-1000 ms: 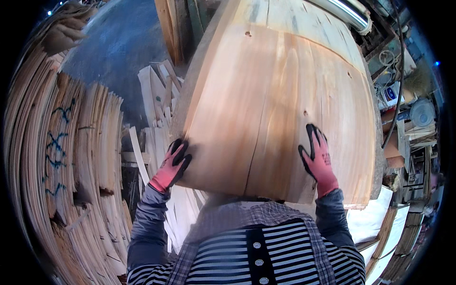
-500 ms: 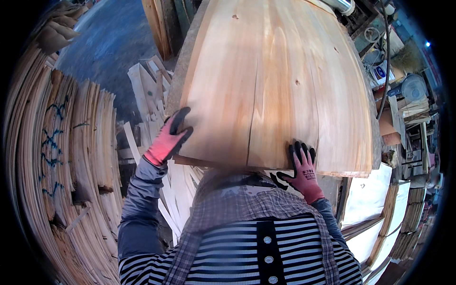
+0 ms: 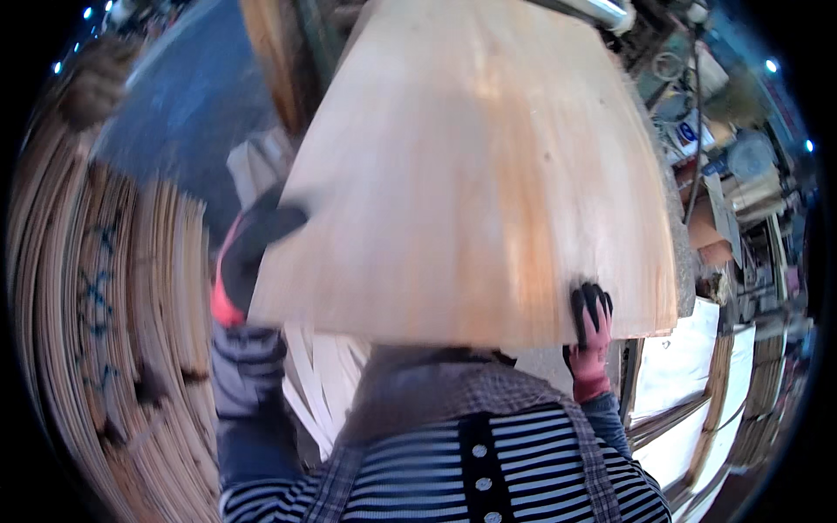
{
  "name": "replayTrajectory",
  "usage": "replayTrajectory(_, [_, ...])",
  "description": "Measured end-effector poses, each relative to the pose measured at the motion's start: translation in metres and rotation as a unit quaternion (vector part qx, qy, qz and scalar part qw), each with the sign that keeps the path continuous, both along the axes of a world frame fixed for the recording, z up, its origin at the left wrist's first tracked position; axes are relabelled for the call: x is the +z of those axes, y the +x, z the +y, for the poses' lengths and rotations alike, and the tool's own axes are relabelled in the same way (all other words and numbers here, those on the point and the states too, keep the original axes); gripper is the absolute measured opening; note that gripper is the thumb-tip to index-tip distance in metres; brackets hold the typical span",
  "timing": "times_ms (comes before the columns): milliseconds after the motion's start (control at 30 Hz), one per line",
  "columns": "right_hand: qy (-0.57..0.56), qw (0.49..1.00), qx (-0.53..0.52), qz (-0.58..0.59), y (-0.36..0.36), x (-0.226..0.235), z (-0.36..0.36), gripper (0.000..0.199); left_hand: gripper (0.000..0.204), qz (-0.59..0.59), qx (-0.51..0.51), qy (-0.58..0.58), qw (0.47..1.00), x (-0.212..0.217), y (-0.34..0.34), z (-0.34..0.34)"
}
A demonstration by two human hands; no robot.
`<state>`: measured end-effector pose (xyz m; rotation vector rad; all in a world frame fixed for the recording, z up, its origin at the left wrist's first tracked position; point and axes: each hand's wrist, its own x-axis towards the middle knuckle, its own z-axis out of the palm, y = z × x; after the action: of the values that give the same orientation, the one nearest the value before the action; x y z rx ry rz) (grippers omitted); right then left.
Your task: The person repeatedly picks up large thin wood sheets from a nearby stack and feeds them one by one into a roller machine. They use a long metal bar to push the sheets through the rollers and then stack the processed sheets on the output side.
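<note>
A broad pale wood veneer sheet (image 3: 418, 174) lies in front of me, its near edge close to my body. My left hand (image 3: 253, 253), in a pink and black glove, is at the sheet's left edge near the front corner. Motion smears its fingers, so I cannot tell whether they grip the edge. My right hand (image 3: 591, 331), in a matching glove, rests at the near edge toward the right. Its fingers stretch forward on the sheet's surface, slightly apart, and hold nothing.
Tall stacks of veneer (image 3: 131, 349) stand at my left. Pale wood strips (image 3: 323, 375) lie below the near edge. White-faced stacked sheets (image 3: 671, 375) are at the right, with a cardboard piece (image 3: 711, 235) and a bucket (image 3: 750, 157) beyond. A metal roller (image 3: 597, 10) crosses the far end.
My left hand has moved left and slightly down in the picture. The sheet's left front corner reaches further left, and the crack seen earlier no longer shows. My right hand has shifted slightly right.
</note>
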<state>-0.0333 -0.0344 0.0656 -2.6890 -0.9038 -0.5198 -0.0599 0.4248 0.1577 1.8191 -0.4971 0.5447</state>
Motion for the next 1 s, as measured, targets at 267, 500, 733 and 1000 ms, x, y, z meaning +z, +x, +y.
replayTrajectory(267, [0.059, 0.997, -0.042, 0.018, 0.099, 0.065, 0.035, 0.051, 0.047, 0.219, 0.009, -0.385, 0.897, -0.089, 0.030, 0.033])
replayTrajectory(500, [0.034, 0.991, -0.103, 0.074, 0.246, 0.018, 0.057, 0.048, 0.054, 0.273, 0.257, 0.015, 0.927, -0.128, -0.022, -0.018])
replayTrajectory(733, [-0.014, 0.977, -0.209, 0.038, 0.313, -0.011, 0.090, 0.058, 0.084, 0.339, 0.265, 0.287, 0.856, -0.183, -0.060, -0.028])
replayTrajectory(1000, [0.029, 0.992, 0.004, 0.120, 0.130, -0.018, 0.063, 0.064, 0.059, 0.328, 0.206, 0.077, 0.919, -0.157, -0.053, -0.017])
